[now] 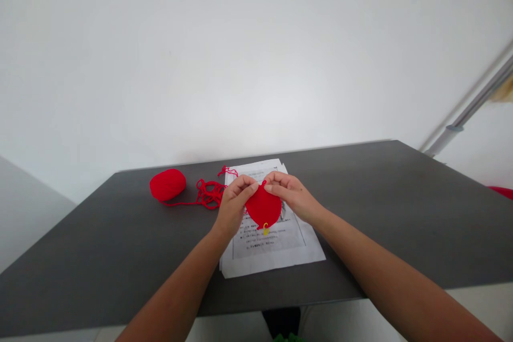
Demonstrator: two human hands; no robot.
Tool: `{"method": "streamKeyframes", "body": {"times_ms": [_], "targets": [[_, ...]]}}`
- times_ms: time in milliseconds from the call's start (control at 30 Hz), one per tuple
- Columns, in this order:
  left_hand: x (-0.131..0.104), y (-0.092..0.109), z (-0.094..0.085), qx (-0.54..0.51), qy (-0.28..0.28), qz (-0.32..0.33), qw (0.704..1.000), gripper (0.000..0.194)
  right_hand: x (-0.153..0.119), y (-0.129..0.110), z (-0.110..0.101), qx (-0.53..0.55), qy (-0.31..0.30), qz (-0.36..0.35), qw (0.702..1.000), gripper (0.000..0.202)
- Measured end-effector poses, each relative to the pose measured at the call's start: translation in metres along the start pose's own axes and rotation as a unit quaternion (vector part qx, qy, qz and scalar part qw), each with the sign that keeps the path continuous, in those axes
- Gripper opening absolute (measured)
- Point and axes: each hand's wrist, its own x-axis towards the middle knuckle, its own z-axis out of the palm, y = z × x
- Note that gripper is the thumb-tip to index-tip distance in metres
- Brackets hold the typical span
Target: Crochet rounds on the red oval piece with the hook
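A red crocheted piece (pixel 263 207), rounded at the bottom, is held up between my two hands above printed sheets. My left hand (pixel 237 196) pinches its upper left edge between thumb and fingers. At the upper right edge, my right hand (pixel 289 193) grips it the same way, and a small red loop pokes up between the two grips. A yellow stitch marker (pixel 265 228) hangs from the bottom edge. Loose red yarn (pixel 210 194) lies tangled just left of my left hand, with a strand leading to a red ball of yarn (pixel 168 184).
Printed paper sheets (pixel 276 257) lie on the dark grey table (pixel 385 208) under my hands. A thin red strand (pixel 228 171) rests over their top left corner. A white wall stands behind the table, and a metal rail (pixel 481 95) slants at the far right.
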Motion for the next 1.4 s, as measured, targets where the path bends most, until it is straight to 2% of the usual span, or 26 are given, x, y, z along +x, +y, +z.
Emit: {"method": "streamKeyframes", "body": {"times_ms": [267, 600, 967, 1400], "targets": [[0.0004, -0.0002, -0.0001, 0.009, 0.002, 0.0, 1.0, 0.021, 0.0022, 0.0039, -0.0024, 0.034, -0.011, 0.019, 0.999, 0.027], [0.0027, -0.0008, -0.0048, 0.013, -0.023, -0.018, 0.999, 0.019, 0.0008, 0.0011, -0.0014, 0.004, 0.003, 0.007, 1.0, 0.026], [0.0013, 0.0047, -0.0018, -0.091, -0.04, -0.089, 0.991, 0.021, 0.002, 0.0066, -0.004, 0.066, -0.032, 0.005, 0.997, 0.028], [0.0013, 0.0023, -0.002, -0.113, -0.049, -0.078, 0.989, 0.019, 0.0012, 0.0073, -0.0035, 0.094, -0.037, -0.003, 0.995, 0.026]]}}
